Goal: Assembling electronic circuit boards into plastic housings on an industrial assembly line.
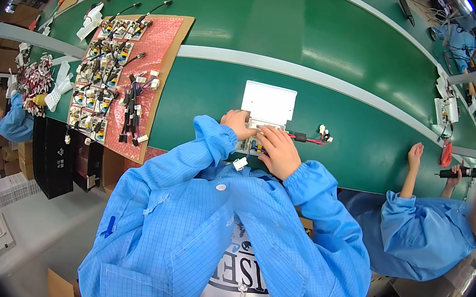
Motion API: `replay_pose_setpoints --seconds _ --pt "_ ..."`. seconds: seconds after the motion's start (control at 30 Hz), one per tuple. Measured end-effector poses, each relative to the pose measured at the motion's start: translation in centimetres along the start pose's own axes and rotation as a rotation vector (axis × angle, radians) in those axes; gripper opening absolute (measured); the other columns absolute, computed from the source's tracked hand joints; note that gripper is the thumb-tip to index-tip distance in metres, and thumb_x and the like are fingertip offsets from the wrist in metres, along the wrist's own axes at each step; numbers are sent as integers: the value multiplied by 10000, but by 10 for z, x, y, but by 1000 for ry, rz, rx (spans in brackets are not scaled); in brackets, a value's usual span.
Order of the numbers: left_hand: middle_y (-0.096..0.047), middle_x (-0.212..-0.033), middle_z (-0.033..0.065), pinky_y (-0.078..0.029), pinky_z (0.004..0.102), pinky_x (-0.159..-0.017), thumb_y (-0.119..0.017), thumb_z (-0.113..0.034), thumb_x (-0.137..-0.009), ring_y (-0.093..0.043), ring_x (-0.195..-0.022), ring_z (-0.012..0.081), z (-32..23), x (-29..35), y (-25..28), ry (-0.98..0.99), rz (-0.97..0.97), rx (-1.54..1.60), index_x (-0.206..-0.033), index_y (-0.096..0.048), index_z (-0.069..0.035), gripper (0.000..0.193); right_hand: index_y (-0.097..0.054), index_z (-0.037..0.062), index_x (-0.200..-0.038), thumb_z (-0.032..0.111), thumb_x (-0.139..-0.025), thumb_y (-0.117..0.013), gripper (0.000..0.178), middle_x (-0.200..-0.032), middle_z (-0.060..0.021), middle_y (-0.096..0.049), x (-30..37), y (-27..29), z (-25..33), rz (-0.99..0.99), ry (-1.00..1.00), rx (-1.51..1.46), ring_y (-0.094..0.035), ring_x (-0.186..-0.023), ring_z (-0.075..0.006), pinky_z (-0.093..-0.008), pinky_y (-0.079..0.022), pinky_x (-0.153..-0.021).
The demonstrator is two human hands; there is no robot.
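Observation:
In front of me on the green bench lies a white plastic case (268, 103), its flat lid part on the far side. A small circuit board with colourful parts (254, 145) sits in its near part, mostly hidden by my fingers. My left hand (239, 123) grips the case at its left edge, thumb and fingers bent over it. From the right, my right hand (280, 151) is bent over the board, its fingertips pressed close to my left thumb. Red and black leads (307, 138) run out to the right, ending in white connectors. Another white connector (240, 163) hangs at the near edge.
To the left, a cardboard sheet with pink bubble wrap (169, 54) bears several circuit boards (106, 76) and black cables (131, 111). A white glove (60, 86) lies beyond. At the right, a co-worker (427, 226) holds a black tool (462, 171) near another white unit (446, 110).

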State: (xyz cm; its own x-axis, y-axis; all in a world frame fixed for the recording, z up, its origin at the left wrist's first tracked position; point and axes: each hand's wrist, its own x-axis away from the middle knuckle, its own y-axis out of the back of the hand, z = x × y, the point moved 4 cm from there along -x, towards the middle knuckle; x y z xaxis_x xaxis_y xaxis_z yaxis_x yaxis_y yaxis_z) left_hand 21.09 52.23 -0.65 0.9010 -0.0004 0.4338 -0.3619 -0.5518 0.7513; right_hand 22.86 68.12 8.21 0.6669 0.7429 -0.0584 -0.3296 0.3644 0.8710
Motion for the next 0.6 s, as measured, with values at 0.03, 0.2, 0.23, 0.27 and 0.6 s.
replay_pose_setpoints --seconds 0.03,0.2,0.23,0.27,0.6 --pt "-588 -896 153 -443 383 -766 -673 -378 -635 -550 -877 302 -1 8 2 -20 -54 -11 -908 -607 -95 400 -456 51 -1185 152 -623 -694 618 -1230 -97 -435 -1 -11 -1 65 80 42 -427 -1102 -273 -393 -345 -931" --pt "-554 -950 161 -433 389 -793 -629 -316 -657 -536 -896 318 16 16 -4 -114 -114 137 -983 -568 -89 402 -432 43 -1215 213 -610 -722 692 -1269 -77 -408 -8 -22 0 202 91 115 -376 -1162 -260 -393 -305 -963" --pt "-555 -941 164 -433 395 -796 -621 -302 -658 -535 -896 325 18 15 -7 -122 -124 192 -980 -567 -82 394 -451 44 -1201 233 -628 -702 654 -1265 -71 -413 -8 -26 1 194 70 149 -385 -1150 -254 -396 -303 -958" --pt "-556 -933 167 -433 400 -798 -613 -287 -658 -534 -896 332 16 16 -7 -130 -132 246 -977 -567 -75 387 -471 45 -1187 252 -645 -682 617 -1262 -66 -419 -8 -30 2 186 46 182 -394 -1137 -248 -400 -300 -954" --pt "-554 -916 178 -439 399 -786 -626 -300 -684 -535 -877 345 24 11 -11 -198 -49 228 -993 -546 -53 404 -490 43 -1172 269 -638 -667 606 -1305 -52 -388 -12 -50 5 224 3 416 -378 -1153 -202 -455 -251 -972"
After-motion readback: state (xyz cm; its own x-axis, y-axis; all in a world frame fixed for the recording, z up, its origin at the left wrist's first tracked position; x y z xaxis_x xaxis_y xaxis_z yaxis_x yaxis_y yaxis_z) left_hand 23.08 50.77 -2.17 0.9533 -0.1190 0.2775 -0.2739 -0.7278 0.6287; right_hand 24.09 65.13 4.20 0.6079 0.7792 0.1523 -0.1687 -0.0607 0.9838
